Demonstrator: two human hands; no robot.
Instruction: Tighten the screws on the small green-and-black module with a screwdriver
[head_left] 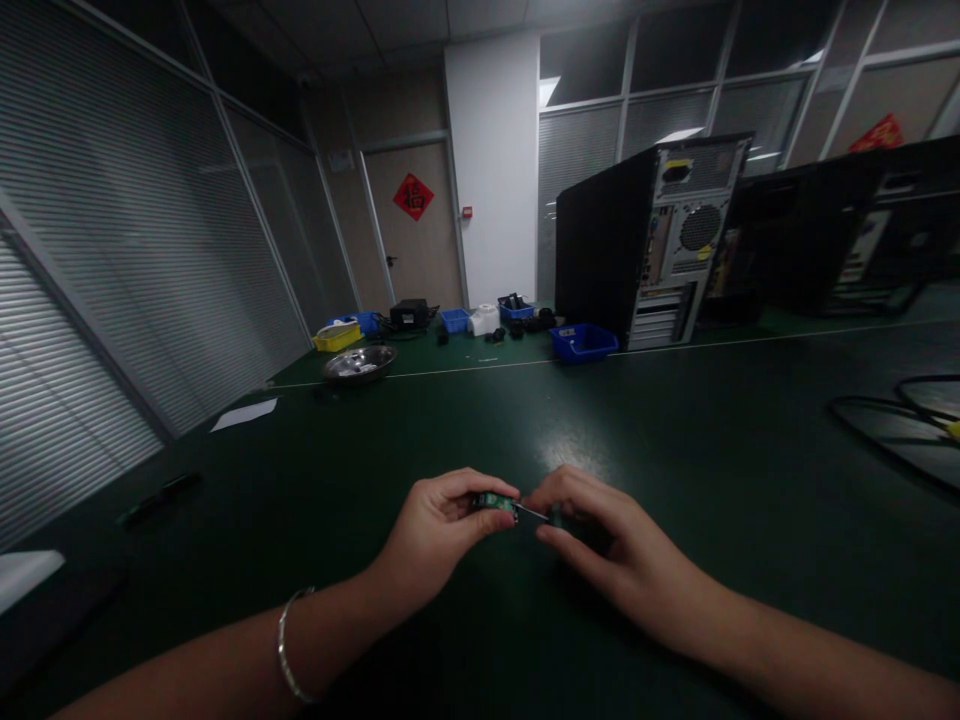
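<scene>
At lower centre, the left hand (435, 535) pinches a small green part (495, 501) between thumb and fingertips, while the right hand (607, 545) grips a thin metal tool (531, 513) whose tip touches the part's right end. No writing on the part is legible. Both hands hover over a dark green table (675, 450); a computer tower (649, 240) stands upper right, a door (415, 225) bearing a red diamond sign (413, 196) upper centre.
</scene>
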